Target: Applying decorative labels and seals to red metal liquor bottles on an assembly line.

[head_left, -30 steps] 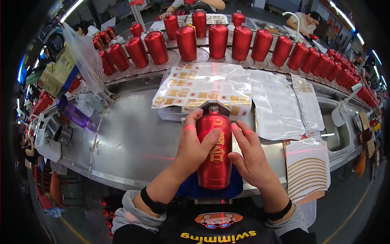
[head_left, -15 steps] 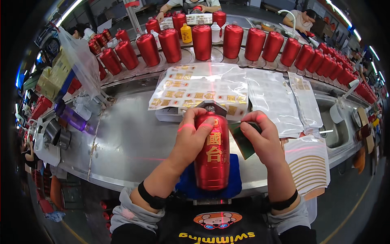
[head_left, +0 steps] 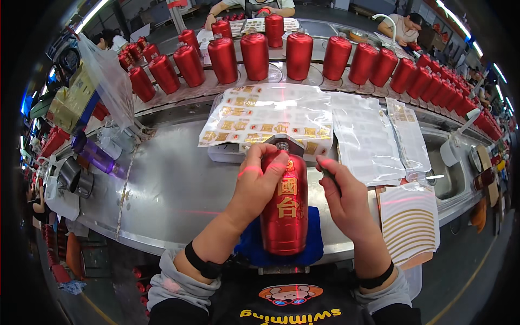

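Observation:
A glossy red bottle (head_left: 284, 230) with gold raised characters stands before me, leaning slightly away, its lower end over a blue cloth (head_left: 314, 234). Its neck rests by a dark angled holder (head_left: 292, 145). My left hand (head_left: 264, 176) is closed round the bottle's shoulder, the thumb lying across its front. To the right of the bottle and apart from it, my right hand (head_left: 346, 197) pinches a thin dark green flat piece (head_left: 330, 181), seen nearly edge-on. Most of that piece is hidden by the fingers.
Just beyond the bottle lie gold-printed label sheets (head_left: 260, 111). Clear plastic sheets (head_left: 365, 138) and a stack of curved-stripe sheets (head_left: 409, 225) are on the right, near a sink (head_left: 449, 176). Red bottles (head_left: 299, 57) line a conveyor; co-workers sit beyond. A purple bottle (head_left: 95, 154) is at left.
My right hand has turned the green piece from broad side to nearly edge-on. Conveyor bottles have shifted left; the yellow and white bottles no longer show. My left hand keeps its hold.

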A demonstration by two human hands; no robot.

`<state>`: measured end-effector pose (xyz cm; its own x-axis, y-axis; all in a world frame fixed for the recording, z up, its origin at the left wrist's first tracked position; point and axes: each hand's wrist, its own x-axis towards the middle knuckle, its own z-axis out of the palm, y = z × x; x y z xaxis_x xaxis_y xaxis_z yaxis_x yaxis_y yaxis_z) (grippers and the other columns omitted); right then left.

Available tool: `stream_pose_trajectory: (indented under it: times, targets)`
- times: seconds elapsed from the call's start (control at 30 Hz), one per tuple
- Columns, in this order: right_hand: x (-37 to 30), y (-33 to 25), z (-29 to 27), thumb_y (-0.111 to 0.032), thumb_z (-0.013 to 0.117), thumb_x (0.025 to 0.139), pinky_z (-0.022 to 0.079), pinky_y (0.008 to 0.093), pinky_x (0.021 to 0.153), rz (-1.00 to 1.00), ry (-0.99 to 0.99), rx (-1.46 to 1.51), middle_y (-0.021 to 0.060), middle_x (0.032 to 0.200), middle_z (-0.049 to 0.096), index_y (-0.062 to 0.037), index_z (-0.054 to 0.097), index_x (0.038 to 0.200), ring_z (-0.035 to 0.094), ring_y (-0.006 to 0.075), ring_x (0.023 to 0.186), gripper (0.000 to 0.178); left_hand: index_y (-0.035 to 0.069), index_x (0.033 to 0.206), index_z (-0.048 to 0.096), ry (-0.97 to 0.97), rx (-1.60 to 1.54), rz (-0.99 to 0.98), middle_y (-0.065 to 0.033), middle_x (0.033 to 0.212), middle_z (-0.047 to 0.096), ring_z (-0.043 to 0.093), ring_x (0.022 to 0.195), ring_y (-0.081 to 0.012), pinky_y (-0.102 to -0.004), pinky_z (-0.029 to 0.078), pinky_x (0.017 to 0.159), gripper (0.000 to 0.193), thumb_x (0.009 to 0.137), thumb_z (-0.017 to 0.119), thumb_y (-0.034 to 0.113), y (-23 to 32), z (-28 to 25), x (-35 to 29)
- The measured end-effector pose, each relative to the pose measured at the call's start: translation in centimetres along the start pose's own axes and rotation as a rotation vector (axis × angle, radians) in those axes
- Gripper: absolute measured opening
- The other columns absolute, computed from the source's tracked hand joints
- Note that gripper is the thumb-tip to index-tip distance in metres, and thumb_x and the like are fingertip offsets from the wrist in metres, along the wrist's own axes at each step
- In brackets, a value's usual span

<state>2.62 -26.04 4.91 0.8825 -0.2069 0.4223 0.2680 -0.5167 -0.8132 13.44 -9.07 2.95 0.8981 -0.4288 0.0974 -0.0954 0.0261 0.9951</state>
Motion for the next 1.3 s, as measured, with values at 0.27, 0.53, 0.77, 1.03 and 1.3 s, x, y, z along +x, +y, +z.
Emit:
stream_pose_trajectory:
  times: [0.27,0.53,0.77,1.03,1.3]
  targets:
    - [-1.1,0.1,0.5,0.012,0.057,0.081,0.049,0.0412,0.094,-0.228,-0.084,-0.216,0.0269,0.125,0.055,-0.0041,0.053,0.133,0.057,0.0405,0.112,0.055,0.000,0.115,0.052,0.044,0.150,0.028,-0.0164,0.109,0.061,0.058,0.101,-0.0245,-0.0354,0.046,0.091,0.043,0.090,0.066,0.032,0.2,0.3,0.0]
    - [-1.8,0.0,1.2,0.012,0.057,0.075,0.049,0.0428,0.094,-0.262,-0.123,-0.244,0.0284,0.126,0.053,-0.0070,0.052,0.136,0.057,0.0423,0.112,0.064,-0.001,0.110,0.054,0.016,-0.071,0.016,-0.0105,0.103,0.061,0.057,0.095,-0.0162,-0.0303,0.047,0.086,0.030,0.094,0.062,0.024,-0.4,0.2,0.3]
    - [-2.0,-0.1,1.2,0.012,0.058,0.073,0.049,0.0428,0.095,-0.278,-0.142,-0.281,0.0287,0.126,0.052,-0.0079,0.052,0.136,0.056,0.0421,0.113,0.066,-0.001,0.112,0.052,-0.022,-0.169,-0.039,-0.0090,0.106,0.060,0.056,0.098,-0.0139,-0.0287,0.046,0.087,0.031,0.095,0.061,0.023,0.3,0.0,-0.4]
    - [-3.7,0.3,0.9,0.013,0.056,0.071,0.049,0.0431,0.095,-0.247,-0.135,-0.276,0.0294,0.127,0.052,-0.0111,0.052,0.138,0.056,0.0430,0.112,0.071,-0.004,0.142,0.028,-0.035,-0.004,0.135,-0.0207,0.137,0.042,0.041,0.129,-0.0260,-0.0408,0.031,0.109,0.074,0.092,0.064,0.037,-1.1,-1.1,-4.4]
    - [-5.6,0.9,1.2,0.010,0.057,0.072,0.048,0.0456,0.096,-0.329,-0.194,-0.348,0.0316,0.127,0.051,-0.0108,0.054,0.136,0.057,0.0436,0.110,0.068,-0.001,0.147,0.018,-0.103,-0.055,0.058,-0.0180,0.139,0.037,0.041,0.127,-0.0239,-0.0377,0.033,0.108,0.084,0.090,0.066,0.039,-0.9,-0.8,-5.9]
